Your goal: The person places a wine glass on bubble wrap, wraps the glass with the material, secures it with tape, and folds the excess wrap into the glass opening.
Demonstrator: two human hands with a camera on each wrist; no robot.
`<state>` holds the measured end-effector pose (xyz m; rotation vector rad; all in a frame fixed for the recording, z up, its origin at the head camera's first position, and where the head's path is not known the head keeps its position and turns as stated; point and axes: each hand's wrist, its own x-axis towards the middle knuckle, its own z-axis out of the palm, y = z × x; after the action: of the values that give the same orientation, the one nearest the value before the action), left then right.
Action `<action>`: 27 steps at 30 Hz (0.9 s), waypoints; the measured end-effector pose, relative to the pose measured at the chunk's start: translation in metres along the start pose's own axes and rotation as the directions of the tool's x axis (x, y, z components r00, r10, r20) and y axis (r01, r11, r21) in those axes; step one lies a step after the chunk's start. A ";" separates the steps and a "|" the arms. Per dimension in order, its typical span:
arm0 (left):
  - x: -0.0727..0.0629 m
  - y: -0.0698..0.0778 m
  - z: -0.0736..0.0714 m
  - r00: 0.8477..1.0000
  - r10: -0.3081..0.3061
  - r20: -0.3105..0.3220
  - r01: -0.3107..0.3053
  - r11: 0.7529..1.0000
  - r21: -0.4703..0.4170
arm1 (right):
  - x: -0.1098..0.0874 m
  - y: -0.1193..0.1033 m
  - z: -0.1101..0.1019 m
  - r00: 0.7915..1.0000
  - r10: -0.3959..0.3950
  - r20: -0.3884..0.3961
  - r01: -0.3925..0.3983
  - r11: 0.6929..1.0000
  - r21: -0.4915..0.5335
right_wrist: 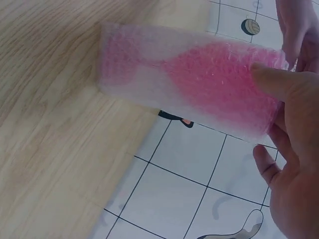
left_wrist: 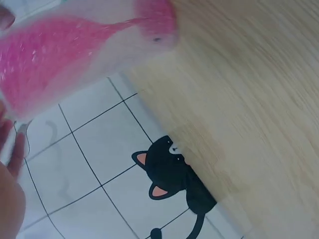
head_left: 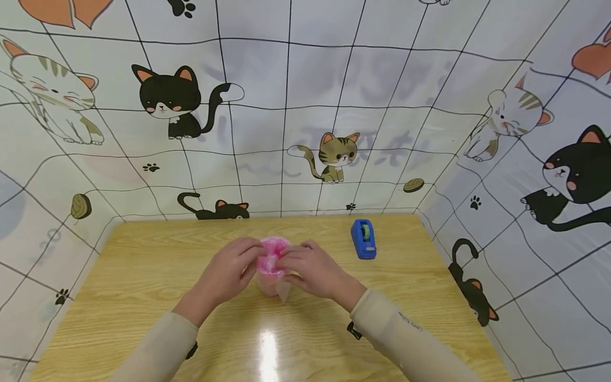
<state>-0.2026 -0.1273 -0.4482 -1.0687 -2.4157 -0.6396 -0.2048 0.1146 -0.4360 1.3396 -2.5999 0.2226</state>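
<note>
A pink goblet (right_wrist: 204, 74) stands on the table wrapped in a cylinder of clear bubble wrap (right_wrist: 164, 92). Its wide bowl and narrow stem show through the film. From the left, my left hand (head_left: 232, 268) holds the top edge of the wrap with bent fingers. Opposite it, my right hand (head_left: 312, 269) grips the same upper end, its thumb (right_wrist: 271, 79) lying along the outside. Seen from above, the pink top lies between both sets of fingertips. A loose corner of film hangs under the right hand. The left wrist view shows only part of the left hand.
A blue tape dispenser (head_left: 364, 241) stands at the back right of the wooden table (head_left: 157, 265). Cat-patterned sheeting (head_left: 258, 122) rises behind the table and along both sides.
</note>
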 end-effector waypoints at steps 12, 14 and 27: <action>-0.009 0.001 -0.001 0.972 0.231 0.043 -0.235 0.956 0.174 | 0.014 -0.008 -0.011 0.976 0.071 0.206 -0.057 0.996 -0.075; -0.008 0.002 -0.002 0.976 0.210 0.058 -0.218 0.960 0.177 | 0.016 -0.008 -0.010 0.974 0.073 0.213 -0.059 0.996 -0.068; 0.004 0.008 -0.005 0.965 0.135 0.226 -0.200 0.935 0.292 | 0.010 0.003 -0.010 0.998 -0.029 0.056 0.032 0.998 -0.055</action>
<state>-0.1982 -0.1230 -0.4406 -1.2330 -2.4493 -0.0852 -0.2113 0.1107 -0.4235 1.3846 -2.6075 0.1087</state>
